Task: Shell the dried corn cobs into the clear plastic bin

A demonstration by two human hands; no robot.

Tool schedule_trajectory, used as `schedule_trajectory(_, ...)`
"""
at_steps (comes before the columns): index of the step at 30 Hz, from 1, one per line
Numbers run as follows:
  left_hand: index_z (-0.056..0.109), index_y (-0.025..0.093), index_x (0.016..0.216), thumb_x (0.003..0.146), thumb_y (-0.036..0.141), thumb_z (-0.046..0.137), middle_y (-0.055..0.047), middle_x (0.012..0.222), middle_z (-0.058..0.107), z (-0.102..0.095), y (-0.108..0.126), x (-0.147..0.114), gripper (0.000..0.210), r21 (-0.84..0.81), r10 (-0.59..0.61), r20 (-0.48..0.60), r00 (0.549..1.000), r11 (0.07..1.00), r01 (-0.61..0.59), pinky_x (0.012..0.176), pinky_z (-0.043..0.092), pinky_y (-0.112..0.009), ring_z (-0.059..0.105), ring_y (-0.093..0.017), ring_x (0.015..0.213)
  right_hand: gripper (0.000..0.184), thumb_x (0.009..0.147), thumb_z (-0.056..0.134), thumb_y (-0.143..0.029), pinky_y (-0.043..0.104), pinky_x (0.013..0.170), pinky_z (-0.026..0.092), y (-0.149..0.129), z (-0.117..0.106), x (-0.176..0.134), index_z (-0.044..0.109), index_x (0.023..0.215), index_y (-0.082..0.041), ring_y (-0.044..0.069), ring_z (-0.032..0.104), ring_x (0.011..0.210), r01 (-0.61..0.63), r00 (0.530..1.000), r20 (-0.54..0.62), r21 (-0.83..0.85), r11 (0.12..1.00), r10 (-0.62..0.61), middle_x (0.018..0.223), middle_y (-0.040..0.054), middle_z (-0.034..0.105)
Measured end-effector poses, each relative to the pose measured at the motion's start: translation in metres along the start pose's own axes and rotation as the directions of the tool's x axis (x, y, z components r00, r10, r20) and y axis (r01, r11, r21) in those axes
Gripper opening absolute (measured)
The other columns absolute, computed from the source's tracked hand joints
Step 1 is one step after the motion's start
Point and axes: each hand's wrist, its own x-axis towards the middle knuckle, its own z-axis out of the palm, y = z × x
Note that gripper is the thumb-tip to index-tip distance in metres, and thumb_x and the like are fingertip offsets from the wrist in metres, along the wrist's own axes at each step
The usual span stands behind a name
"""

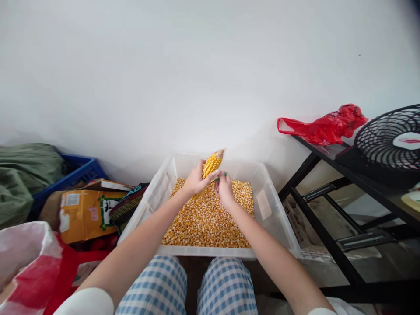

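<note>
My left hand (pixel 197 178) is closed around the lower part of a yellow corn cob (pixel 212 163), whose pale, dry tip points up and to the right. Close beside it, my right hand (pixel 225 189) pinches a small green object (pixel 221 176) near the cob's lower end; most of it is hidden by the fingers, so its kind does not show. Both hands are above a translucent plastic bin (pixel 277 218). Loose yellow corn kernels (pixel 206 223) cover the bin's floor in a thick layer.
A white wall stands behind the bin. To the left are a blue crate (pixel 85 168), an orange package (pixel 87 214) and a red-and-white bag (pixel 36 267). On the right, a black table (pixel 357 175) carries a red plastic bag (pixel 331 127) and a black fan (pixel 390 138).
</note>
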Motion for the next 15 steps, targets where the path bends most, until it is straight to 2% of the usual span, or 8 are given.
schedule_trajectory(4, 0.04, 0.016, 0.099, 0.078, 0.05, 0.041, -0.004, 0.082, 0.052, -0.001, -0.004, 0.005, 0.039, -0.18, -0.079, -0.106, 0.991, 0.982, 0.059, 0.068, 0.042, -0.029, 0.052, -0.017, 0.077, 0.035, 0.081, 0.034, -0.049, 0.022, 0.045, 0.028, -0.012, -0.01, 0.004, 0.045, 0.065, -0.02, 0.011, 0.038, 0.042, 0.18, 0.983, 0.009, -0.261, 0.948, -0.184, 0.045, -0.005, 0.041)
schedule_trajectory(7, 0.042, 0.016, 0.096, 0.079, 0.048, 0.04, -0.004, 0.084, 0.05, -0.002, -0.001, 0.006, 0.036, -0.237, -0.089, -0.086, 0.992, 0.969, 0.067, 0.07, 0.042, -0.029, 0.051, -0.016, 0.078, 0.04, 0.083, 0.032, -0.047, 0.023, 0.05, 0.028, -0.017, -0.015, 0.005, 0.044, 0.056, -0.02, 0.013, 0.041, 0.048, 0.248, 0.964, 0.019, -0.414, 0.876, -0.264, 0.048, -0.0012, 0.046)
schedule_trajectory(11, 0.041, 0.017, 0.096, 0.078, 0.048, 0.042, -0.002, 0.08, 0.05, 0.001, 0.006, 0.001, 0.036, -0.227, -0.041, 0.001, 0.999, 0.973, 0.04, 0.068, 0.041, -0.028, 0.05, -0.015, 0.073, 0.041, 0.086, 0.027, -0.043, 0.024, 0.052, 0.029, -0.017, -0.016, 0.0, 0.048, 0.059, -0.019, 0.014, 0.044, 0.052, 0.282, 0.954, 0.03, -0.436, 0.855, -0.299, 0.054, 0.0014, 0.051)
schedule_trajectory(15, 0.039, 0.017, 0.098, 0.077, 0.048, 0.043, -0.001, 0.078, 0.052, 0.001, 0.006, -0.001, 0.038, -0.179, 0.009, 0.021, 1.0, 0.984, -0.005, 0.064, 0.04, -0.027, 0.05, -0.015, 0.07, 0.04, 0.086, 0.029, -0.04, 0.024, 0.052, 0.03, -0.015, -0.015, -0.003, 0.048, 0.058, -0.019, 0.014, 0.043, 0.051, 0.285, 0.952, 0.017, -0.416, 0.864, -0.306, 0.053, 0.0009, 0.05)
